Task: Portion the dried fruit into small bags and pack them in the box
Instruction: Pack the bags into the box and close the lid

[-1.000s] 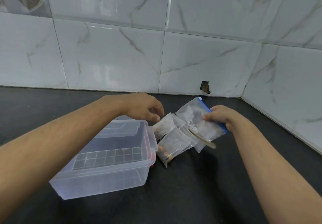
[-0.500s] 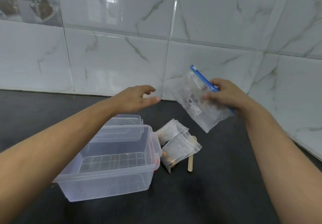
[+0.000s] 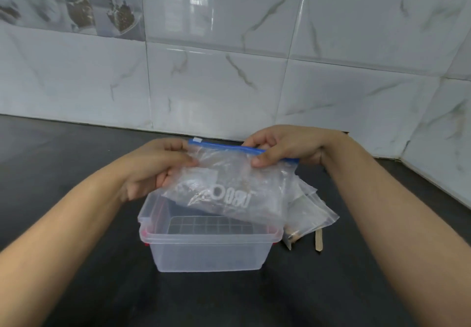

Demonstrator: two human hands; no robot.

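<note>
The zip bag (image 3: pixel 229 189) is held above the open box (image 3: pixel 209 247), near the desk's (image 3: pixel 76 288) back edge. Its blue seal is pinched at one end by the left hand (image 3: pixel 155 171) and at the other by the right hand (image 3: pixel 285 148), fingers clenched on it. Small bags (image 3: pixel 309 214) and a stick (image 3: pixel 319 240) lie just right of the box.

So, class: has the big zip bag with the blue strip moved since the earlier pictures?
Yes. The zip bag now hangs over the clear box, held by both hands; earlier it was right of the box.
</note>
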